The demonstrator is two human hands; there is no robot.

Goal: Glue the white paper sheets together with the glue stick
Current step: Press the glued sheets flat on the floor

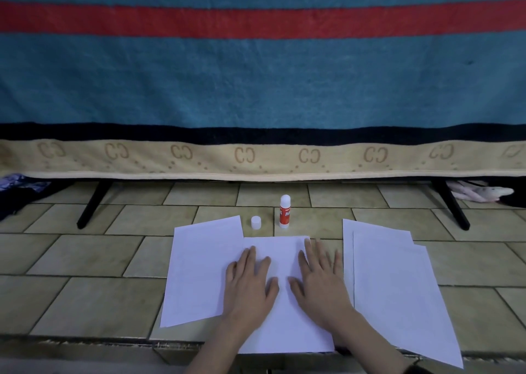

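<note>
White paper sheet point(280, 262) lies under both flat hands, left hand point(250, 284) and right hand point(320, 282)

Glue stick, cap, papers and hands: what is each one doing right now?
glue stick: upright on the tiles, uncapped.
cap: off, standing left of the stick.
middle sheet: flat, under both hands.
left sheet: flat, partly under the middle sheet.
right sheets: stacked, untouched.
left hand: flat, pressing.
right hand: flat, pressing.

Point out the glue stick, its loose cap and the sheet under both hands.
glue stick point(285, 213), head view, on its red label.
cap point(256, 222), head view, on its side wall.
middle sheet point(281, 255), head view, on bare paper between the hands.
</note>
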